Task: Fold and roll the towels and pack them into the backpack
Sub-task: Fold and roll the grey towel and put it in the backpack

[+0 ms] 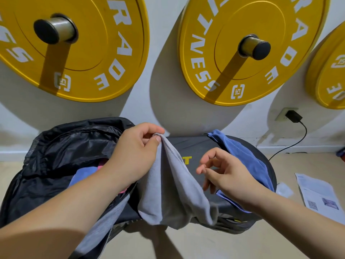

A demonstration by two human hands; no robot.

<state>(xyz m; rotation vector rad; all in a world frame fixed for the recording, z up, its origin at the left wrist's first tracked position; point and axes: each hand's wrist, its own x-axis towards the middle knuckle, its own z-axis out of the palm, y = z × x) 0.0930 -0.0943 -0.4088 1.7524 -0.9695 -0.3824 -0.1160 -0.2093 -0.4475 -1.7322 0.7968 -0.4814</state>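
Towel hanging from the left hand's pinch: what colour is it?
Plain light grey cloth towel, head view.

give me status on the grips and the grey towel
Left grip pinches grey towel corner, towel hanging unfolded. Right grip open, empty. Backpack open beside it; blue towel lies right, not in the way.

Three yellow weight plates hang on a pale wall: the left plate, the middle plate and a third plate cut by the right edge (white lettering, only partly readable). The left peg and the middle peg are metal with black caps. Low on the wall, a black plug sits in an outlet, its cable running down to the beige floor. A printed sheet lies on the floor at right, beside a dark padded surface.
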